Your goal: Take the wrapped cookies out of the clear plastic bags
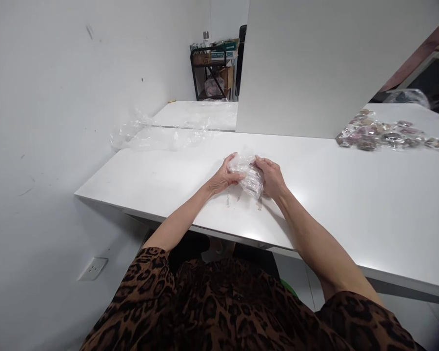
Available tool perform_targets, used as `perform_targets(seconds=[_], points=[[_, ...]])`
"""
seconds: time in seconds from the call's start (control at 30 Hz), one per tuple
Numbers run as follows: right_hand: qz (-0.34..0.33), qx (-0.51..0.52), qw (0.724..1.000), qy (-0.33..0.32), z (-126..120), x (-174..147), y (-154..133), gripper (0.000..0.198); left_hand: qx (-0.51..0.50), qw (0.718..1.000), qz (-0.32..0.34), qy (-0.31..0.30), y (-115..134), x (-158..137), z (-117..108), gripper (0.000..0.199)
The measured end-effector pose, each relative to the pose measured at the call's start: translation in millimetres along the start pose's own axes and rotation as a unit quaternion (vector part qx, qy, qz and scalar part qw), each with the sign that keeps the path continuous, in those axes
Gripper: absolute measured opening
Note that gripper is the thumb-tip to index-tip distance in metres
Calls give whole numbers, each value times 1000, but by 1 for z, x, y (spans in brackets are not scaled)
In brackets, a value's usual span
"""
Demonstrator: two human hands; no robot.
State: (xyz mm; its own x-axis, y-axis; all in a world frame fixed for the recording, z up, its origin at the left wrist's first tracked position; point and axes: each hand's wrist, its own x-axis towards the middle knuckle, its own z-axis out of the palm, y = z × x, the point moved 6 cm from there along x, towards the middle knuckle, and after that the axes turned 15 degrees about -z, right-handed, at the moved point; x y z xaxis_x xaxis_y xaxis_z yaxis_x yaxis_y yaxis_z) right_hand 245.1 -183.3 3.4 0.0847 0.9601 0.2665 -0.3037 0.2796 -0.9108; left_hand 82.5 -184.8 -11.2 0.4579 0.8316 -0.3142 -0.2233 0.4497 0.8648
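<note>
A crumpled bundle of clear plastic wrap (pixel 251 181) is between my two hands, just above the white table near its front edge. My left hand (pixel 225 176) grips its left side, thumb across the front and fingers behind. On the other side my right hand (pixel 271 176) pinches the upper right edge between thumb and fingers. Whatever the plastic encloses, if anything, I cannot make out. Small bits or marks show on the tabletop below it.
Loose clear plastic sheeting (pixel 171 139) lies at the table's back left. Several small wrapped brownish and pinkish pieces (pixel 384 134) are spread at the back right. A large grey-white panel (pixel 307 68) stands along the far edge. Behind is a black shelf cart (pixel 209 63).
</note>
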Motion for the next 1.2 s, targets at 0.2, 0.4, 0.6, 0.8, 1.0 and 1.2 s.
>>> perform_targets(seconds=[0.2,0.4,0.6,0.8,1.0,1.2], points=[[-21,-10,997,-72,12,-5,-14,51,57,998,-14,-27,-3,-4,6,89],[-64,-1,998,20,-6,4,-27,56,133,986,-76,-63,-11,-7,11,65],[-3,80,997,1,4,2,-20,56,86,996,-25,-28,-7,-6,6,58],[-60,-94,991,-80,14,-7,-14,52,16,995,74,66,2,-5,-4,59],[-48,26,998,36,-1,2,-23,34,-179,961,94,189,13,-3,-40,36],[42,47,994,-87,2,-5,-43,40,-301,923,63,233,24,-8,-75,27]])
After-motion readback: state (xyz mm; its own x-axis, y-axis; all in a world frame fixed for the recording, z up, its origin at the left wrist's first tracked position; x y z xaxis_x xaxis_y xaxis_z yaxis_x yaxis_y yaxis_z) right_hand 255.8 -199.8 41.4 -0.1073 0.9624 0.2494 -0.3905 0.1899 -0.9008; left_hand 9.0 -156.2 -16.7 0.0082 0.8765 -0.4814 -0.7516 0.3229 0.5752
